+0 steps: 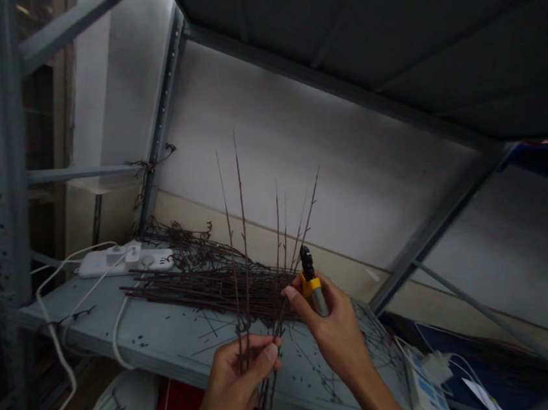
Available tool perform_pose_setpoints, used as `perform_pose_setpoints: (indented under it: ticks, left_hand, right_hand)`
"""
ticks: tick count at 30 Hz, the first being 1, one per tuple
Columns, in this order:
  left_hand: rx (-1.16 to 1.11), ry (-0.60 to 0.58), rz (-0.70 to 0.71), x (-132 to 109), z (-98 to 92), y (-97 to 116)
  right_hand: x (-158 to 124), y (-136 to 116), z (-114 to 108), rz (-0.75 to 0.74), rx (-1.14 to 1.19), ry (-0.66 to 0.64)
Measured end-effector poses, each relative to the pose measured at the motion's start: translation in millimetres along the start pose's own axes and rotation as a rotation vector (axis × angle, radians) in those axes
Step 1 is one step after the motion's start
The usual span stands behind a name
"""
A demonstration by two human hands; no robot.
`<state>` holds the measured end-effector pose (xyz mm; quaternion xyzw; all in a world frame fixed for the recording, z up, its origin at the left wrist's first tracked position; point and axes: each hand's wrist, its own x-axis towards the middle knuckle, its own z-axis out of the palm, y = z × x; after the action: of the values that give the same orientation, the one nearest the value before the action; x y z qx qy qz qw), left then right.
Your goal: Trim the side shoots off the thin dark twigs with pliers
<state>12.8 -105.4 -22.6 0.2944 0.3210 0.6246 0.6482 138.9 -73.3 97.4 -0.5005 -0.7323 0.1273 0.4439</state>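
Above a grey metal shelf [95, 323], the left hand [235, 383] and right hand [334, 329] stay apart, each clamped tight.
Upright dark twigs [245, 247] are lifted clear of the twig pile [207, 283], yellow-handled cutters [310, 280] held close, seemingly for reach.

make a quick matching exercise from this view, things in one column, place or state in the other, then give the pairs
Things
1. left hand
2. right hand
3. heap of dark twigs
4. white power strip

Places and states
a. lying across the grey shelf
b. at the shelf's back left, with white cables running from it
c. gripping yellow-handled cutters
d. gripping upright twigs

Pairs: 1-d, 2-c, 3-a, 4-b
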Motion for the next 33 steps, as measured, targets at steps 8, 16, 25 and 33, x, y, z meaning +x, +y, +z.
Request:
perform_pose_setpoints:
  ticks: [8, 16, 25, 33]
  left_hand:
    - [-0.016, 0.075, 0.020, -2, 0.7, -8]
    - [0.125, 0.073, 0.178, 2, -5.4, -15]
    - [0.298, 0.004, 0.274, -3, -9.6, -9]
    - [0.181, 0.027, 0.178, 5, -11.5, -17]
  right_hand:
    - [1, 19, -45, -0.261, -0.642, -0.099]
    - [-4, 19, -61, -0.417, -1.023, -0.232]
    - [-7, 28, -52, -0.443, -1.020, -0.247]
    - [-7, 36, -44, -0.267, -0.774, -0.214]
